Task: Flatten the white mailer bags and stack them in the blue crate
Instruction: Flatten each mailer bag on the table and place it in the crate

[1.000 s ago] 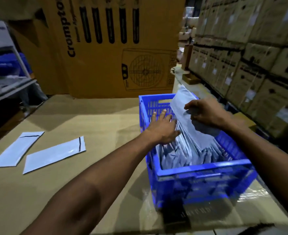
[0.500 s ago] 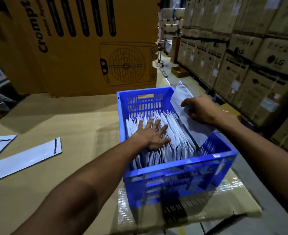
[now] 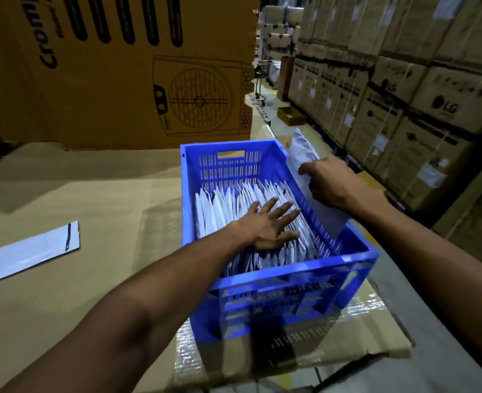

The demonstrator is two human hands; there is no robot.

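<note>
A warehouse: stacked LG cartons line an aisle beside a large Crompton box.

Blue slotted crate; white bags inside, one left of crate white with black stripe; behind crate, brown carton, black bars and fan drawing.

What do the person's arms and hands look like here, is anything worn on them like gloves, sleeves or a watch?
Both arms are bare for all of their visible length, with no sleeve in view. The left hand and the right hand wear no gloves. No watch, band or ring shows on either, though the light is dim and fine detail is hard to make out.
</note>
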